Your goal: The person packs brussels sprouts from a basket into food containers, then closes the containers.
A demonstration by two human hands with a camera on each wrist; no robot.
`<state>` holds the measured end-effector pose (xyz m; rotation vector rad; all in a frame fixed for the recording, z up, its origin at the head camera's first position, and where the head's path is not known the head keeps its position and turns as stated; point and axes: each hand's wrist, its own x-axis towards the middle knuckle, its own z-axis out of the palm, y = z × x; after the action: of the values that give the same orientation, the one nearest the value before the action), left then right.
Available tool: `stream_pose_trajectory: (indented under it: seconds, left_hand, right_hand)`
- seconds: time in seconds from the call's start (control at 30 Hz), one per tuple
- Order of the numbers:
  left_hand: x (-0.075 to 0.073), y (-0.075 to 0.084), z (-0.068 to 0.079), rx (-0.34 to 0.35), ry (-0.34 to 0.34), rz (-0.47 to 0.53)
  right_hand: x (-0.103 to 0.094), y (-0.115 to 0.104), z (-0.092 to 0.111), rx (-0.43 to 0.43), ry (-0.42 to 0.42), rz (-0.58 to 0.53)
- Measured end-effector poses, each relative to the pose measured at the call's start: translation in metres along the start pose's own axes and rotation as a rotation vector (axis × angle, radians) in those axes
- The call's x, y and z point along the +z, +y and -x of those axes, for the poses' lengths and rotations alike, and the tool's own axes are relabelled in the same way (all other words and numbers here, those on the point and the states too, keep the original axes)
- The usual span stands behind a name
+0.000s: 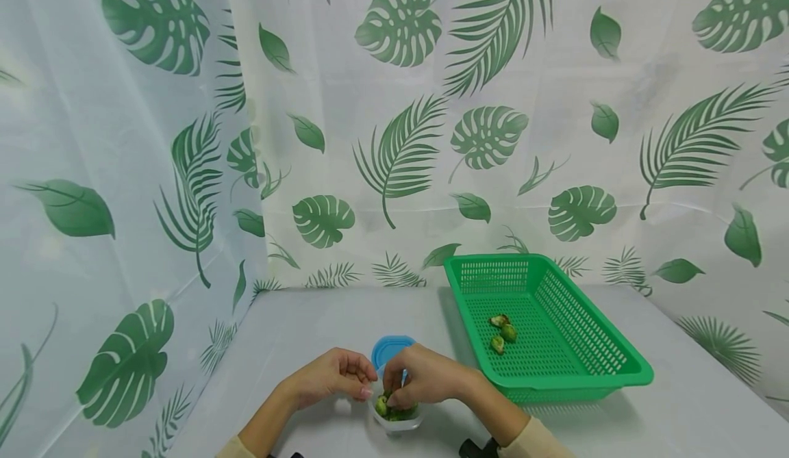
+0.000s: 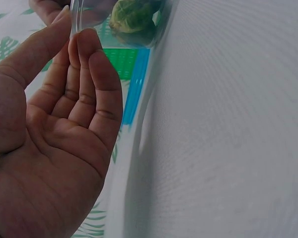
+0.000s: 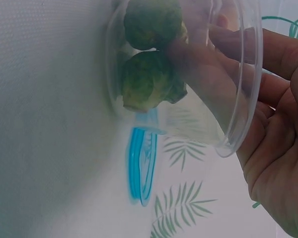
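A small clear plastic tub (image 1: 403, 426) holds several Brussels sprouts (image 3: 148, 82), green with yellowish cut ends. My right hand (image 1: 419, 377) reaches down into it, thumb and fingers lowered among the sprouts. Through the tub wall in the right wrist view, the thumb tip lies against them; I cannot tell whether one is pinched. On the tub's left side is my left hand (image 1: 335, 379), fingers loosely bent. In the left wrist view its thumb and fingertips are right at the tub's rim (image 2: 76, 17), with nothing in the palm.
A blue lid (image 1: 390, 350) lies just behind the tub. To the right stands a green perforated basket (image 1: 592, 338) with a few Brussels sprouts (image 1: 507, 333) on its floor. A leaf-printed curtain (image 1: 419, 170) hangs at the back and left of the white table (image 1: 333, 314).
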<state>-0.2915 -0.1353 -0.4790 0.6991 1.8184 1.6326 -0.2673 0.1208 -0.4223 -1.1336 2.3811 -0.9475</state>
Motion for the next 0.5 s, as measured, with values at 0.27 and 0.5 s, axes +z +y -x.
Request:
stream_pose_trajectory:
  seconds: [0.27, 0.5]
  left_hand:
    - [0.0000, 0.0003, 0.0004, 0.002, -0.004, 0.002]
    - [-0.0001, 0.0008, 0.0000, 0.000, 0.001, 0.001]
  right_hand:
    - [-0.0042, -0.0005, 0.0015, -0.017, 0.046, 0.008]
    - [-0.0095, -0.0030, 0.0027, -0.047, 0.140, 0.005]
